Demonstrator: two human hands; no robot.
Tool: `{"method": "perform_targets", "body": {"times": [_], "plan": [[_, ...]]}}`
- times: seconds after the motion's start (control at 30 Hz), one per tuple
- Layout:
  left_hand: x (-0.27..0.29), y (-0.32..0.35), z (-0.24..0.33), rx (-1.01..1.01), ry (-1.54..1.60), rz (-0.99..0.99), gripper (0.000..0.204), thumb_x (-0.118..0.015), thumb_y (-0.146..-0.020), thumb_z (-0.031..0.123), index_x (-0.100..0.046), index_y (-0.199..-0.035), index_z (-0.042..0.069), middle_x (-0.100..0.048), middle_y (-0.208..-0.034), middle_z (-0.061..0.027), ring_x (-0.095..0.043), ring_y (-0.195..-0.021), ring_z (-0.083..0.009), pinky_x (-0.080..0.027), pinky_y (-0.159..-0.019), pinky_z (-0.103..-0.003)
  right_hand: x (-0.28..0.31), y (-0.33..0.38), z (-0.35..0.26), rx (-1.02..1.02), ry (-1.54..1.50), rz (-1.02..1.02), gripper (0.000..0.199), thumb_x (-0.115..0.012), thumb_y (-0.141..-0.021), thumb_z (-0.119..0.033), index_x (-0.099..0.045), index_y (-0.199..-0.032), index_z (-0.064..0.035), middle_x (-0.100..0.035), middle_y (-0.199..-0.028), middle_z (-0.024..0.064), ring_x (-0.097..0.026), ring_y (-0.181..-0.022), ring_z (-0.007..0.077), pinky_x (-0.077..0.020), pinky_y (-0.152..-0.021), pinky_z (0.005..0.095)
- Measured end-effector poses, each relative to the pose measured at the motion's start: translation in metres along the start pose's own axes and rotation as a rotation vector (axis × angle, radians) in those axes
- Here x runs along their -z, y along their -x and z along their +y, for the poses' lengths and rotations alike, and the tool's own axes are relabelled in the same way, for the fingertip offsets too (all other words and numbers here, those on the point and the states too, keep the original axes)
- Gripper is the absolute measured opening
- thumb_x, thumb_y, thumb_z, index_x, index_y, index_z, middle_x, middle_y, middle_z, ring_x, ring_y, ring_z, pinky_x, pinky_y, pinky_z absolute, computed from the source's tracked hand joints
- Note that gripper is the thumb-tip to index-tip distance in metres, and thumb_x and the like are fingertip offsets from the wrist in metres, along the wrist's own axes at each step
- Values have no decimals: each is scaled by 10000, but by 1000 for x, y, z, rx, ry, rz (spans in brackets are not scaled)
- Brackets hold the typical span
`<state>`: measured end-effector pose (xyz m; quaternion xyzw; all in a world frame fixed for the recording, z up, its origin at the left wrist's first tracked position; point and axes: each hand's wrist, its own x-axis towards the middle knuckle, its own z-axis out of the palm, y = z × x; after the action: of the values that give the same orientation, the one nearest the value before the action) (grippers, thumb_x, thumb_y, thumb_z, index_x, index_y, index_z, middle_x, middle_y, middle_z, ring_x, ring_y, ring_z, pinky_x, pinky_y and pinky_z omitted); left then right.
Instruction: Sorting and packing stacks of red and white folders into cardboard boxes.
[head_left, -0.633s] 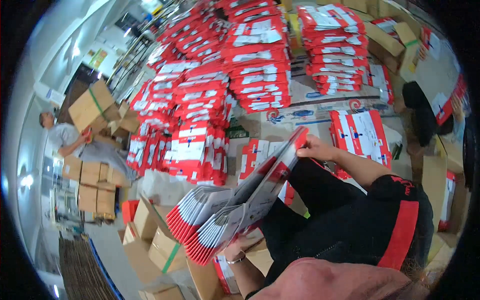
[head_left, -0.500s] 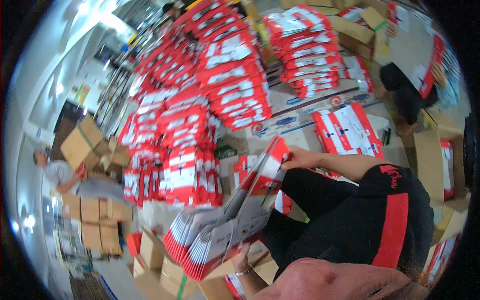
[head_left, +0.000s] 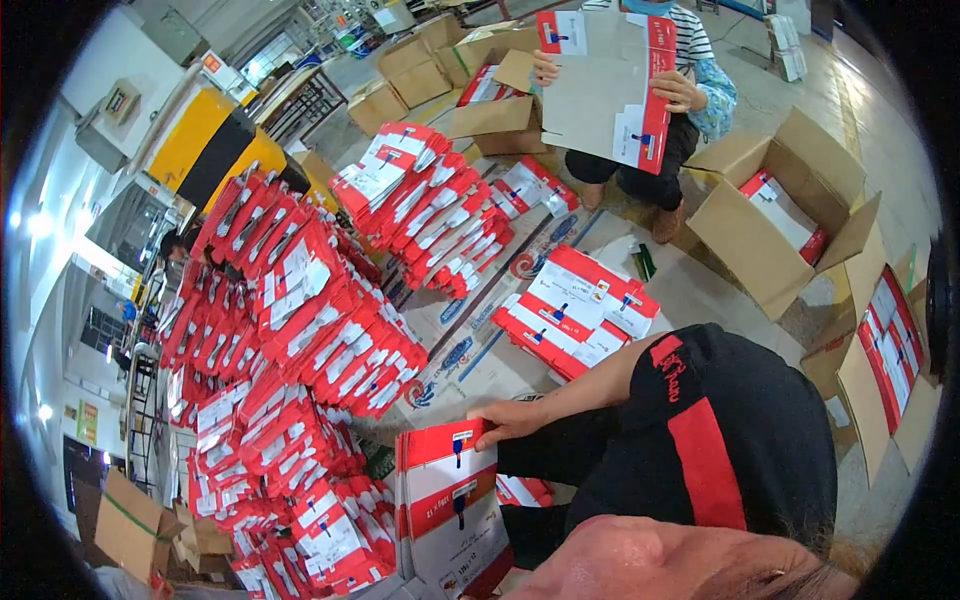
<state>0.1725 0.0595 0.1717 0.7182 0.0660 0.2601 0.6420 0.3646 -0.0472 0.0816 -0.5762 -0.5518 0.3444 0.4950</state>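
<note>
Flat cartons (head_left: 452, 512) stand beside the tall stack (head_left: 325, 325), our right hand (head_left: 512, 419) pinching their edge, left hand unseen; we're probably steadying them, and the next move needs even support.

Red-and-white bundle (head_left: 450, 505): fanned and slanting a moment ago; now drawn together, its printed face turned to view.
Right hand (head_left: 510, 418): lower from here, at the bundle's top corner.
Left hand: was under the bundle, now out of sight.
Co-worker (head_left: 712, 98): come in from the edge, broad sheet (head_left: 597, 95) in fuller view.
Striped pillar (head_left: 222, 133): now showing wide.
</note>
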Motion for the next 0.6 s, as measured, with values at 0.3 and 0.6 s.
{"method": "perform_targets", "body": {"times": [0.3, 0.6], "plan": [[2, -1, 5, 115, 78, 118, 476, -679, -812, 134, -520, -1240, 1, -607, -1133, -105, -602, -992, -237, -490, -862, -378, -2, -4, 16, 96, -2, 145, 484, -614, -879, -504, -525, -1059, -64, -647, -929, 180, -632, -918, 341, -475, -771, 422], [10, 33, 20, 254, 104, 319, 473, -677, -820, 146, -519, -1241, 1, -608, -1129, -100, -601, -994, -233, -489, -861, -372, -23, -37, 8, 143, -50, 180, 496, -640, -859, -506, -538, -988, -38, -643, -916, 196, -628, -898, 370, -467, -738, 445]]}}
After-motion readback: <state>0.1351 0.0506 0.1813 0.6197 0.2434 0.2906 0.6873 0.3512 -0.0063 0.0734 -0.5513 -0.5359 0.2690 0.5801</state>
